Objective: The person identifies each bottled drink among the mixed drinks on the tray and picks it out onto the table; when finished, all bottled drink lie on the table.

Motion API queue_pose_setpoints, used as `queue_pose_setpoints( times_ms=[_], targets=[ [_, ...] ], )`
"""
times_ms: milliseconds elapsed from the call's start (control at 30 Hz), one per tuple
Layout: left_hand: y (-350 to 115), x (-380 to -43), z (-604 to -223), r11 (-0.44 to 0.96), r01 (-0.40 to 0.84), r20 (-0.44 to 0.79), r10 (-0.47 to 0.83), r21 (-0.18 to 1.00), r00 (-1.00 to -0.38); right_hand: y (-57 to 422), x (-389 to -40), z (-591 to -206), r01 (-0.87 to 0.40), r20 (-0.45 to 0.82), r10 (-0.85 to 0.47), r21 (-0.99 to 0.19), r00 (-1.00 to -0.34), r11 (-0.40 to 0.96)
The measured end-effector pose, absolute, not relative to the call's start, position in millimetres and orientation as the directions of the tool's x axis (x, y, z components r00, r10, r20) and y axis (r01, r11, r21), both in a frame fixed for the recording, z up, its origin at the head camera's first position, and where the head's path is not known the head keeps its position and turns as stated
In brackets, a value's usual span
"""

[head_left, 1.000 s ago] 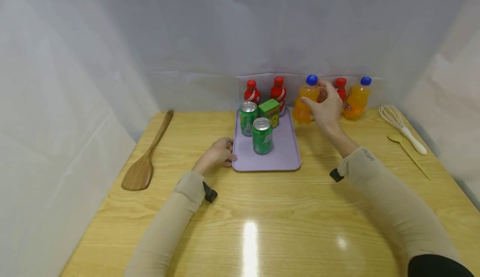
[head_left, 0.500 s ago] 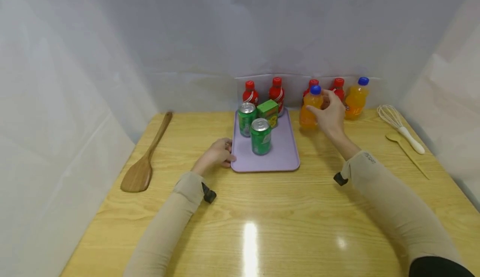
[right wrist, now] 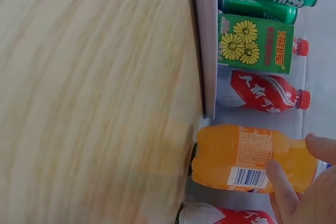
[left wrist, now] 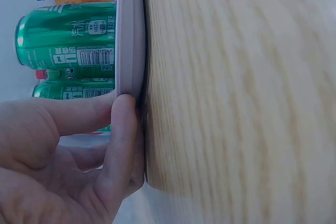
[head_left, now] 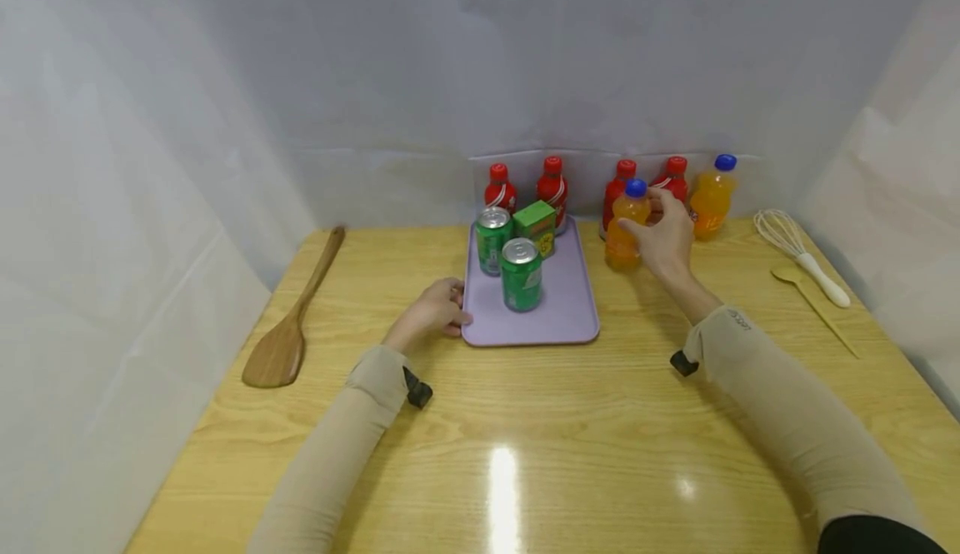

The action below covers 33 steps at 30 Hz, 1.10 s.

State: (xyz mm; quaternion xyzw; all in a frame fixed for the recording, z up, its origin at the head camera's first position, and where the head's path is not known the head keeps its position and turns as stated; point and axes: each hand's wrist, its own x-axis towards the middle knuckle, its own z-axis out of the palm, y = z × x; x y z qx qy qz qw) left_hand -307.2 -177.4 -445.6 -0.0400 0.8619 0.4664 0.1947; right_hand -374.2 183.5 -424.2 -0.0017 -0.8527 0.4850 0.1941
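Observation:
My left hand point(head_left: 435, 311) pinches the left rim of a lilac tray point(head_left: 540, 331) near its front corner; in the left wrist view, the thumb and a finger meet at the rim. On the tray stand two green soda cans point(head_left: 522, 275) point(head_left: 493, 242) and a green drink carton point(head_left: 536, 225) with yellow flowers. To the tray's right, my right hand point(head_left: 666, 237) holds an upright orange soda bottle point(head_left: 621, 237) with a blue cap by its upper part. The bottle's base is at or just above the table; I cannot tell which. Red-capped cola bottles point(head_left: 618, 192) point(head_left: 675, 177) stand behind it.
A second orange soda bottle point(head_left: 711, 200) stands at the back right. Two more cola bottles point(head_left: 500, 192) point(head_left: 552, 186) are behind the carton and cans. A whisk point(head_left: 804, 258) and a spoon point(head_left: 816, 311) lie far right, a wooden spatula point(head_left: 288, 329) left. White sheeting point(head_left: 480, 62) borders the table.
My right hand has brought the orange soda bottle slightly right and nearer to me, uncovering a cola bottle behind it. The left hand has stayed at the tray rim.

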Motion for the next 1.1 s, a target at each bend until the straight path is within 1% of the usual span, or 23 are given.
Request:
queue_pose_setpoints(
  times_ms=[433, 633, 833, 900, 967, 1000, 1100],
  targets=[
    [-176.9, -308.1, -449.3, 0.56, -0.246, -0.37, 0.117, 0.791, -0.922, 187.5, -372.8, -434.6, -0.19, 0.337, 0.194, -0.825, -0.921, 0.532],
    [-177.8, -308.1, -447.2, 0.553, -0.253, -0.37, 0.11, 0.794, -0.922, 188.2, -370.9, -434.4, -0.196, 0.354, 0.142, -0.76, -0.924, 0.62],
    [-177.5, -309.1, -447.9, 0.561, -0.241, -0.363, 0.115, 0.792, -0.925, 188.2, -368.7, -432.4, -0.185, 0.35, 0.121, -0.721, -0.929, 0.667],
    [-178.3, -309.7, -448.9, 0.566, -0.239, -0.362, 0.115, 0.789, -0.925, 186.2, -368.2, -430.6, -0.195, 0.379, 0.129, -0.703, -0.916, 0.684],
    [-178.7, -310.2, -449.5, 0.569, -0.235, -0.36, 0.115, 0.788, -0.926, 182.4, -367.5, -427.9, -0.235, 0.445, 0.135, -0.679, -0.885, 0.696],
    [-178.8, -310.5, -449.9, 0.57, -0.235, -0.359, 0.115, 0.788, -0.926, 179.8, -367.0, -426.0, -0.265, 0.487, 0.134, -0.663, -0.863, 0.7],
    [-178.8, -311.1, -450.2, 0.573, -0.229, -0.355, 0.117, 0.787, -0.927, 170.5, -366.5, -420.0, -0.393, 0.641, 0.094, -0.572, -0.762, 0.72]
  ],
)
